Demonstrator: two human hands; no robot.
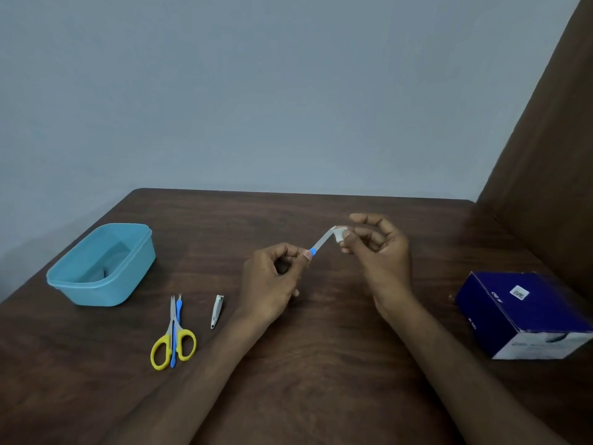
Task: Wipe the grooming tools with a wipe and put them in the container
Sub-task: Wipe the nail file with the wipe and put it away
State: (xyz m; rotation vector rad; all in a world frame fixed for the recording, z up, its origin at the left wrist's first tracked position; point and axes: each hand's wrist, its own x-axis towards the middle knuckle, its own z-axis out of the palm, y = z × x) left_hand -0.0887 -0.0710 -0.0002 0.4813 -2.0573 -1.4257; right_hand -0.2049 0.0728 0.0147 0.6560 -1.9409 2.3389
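Observation:
My left hand (276, 277) grips the blue handle of a nail file (322, 241), whose metal blade points up and to the right. My right hand (378, 248) pinches a small white wipe (340, 234) against the blade's tip. On the table to the left lie yellow-handled scissors (173, 335), a blue cuticle tool (176, 332) lying across them, and a silver nail clipper (217, 311). A light blue plastic container (102, 268) stands open at the far left, with a small dark item partly visible inside.
A dark blue cardboard box (519, 313) sits at the right side of the brown wooden table (321, 364). A brown panel (545, 155) rises along the right. A grey-blue wall stands behind the table's far edge.

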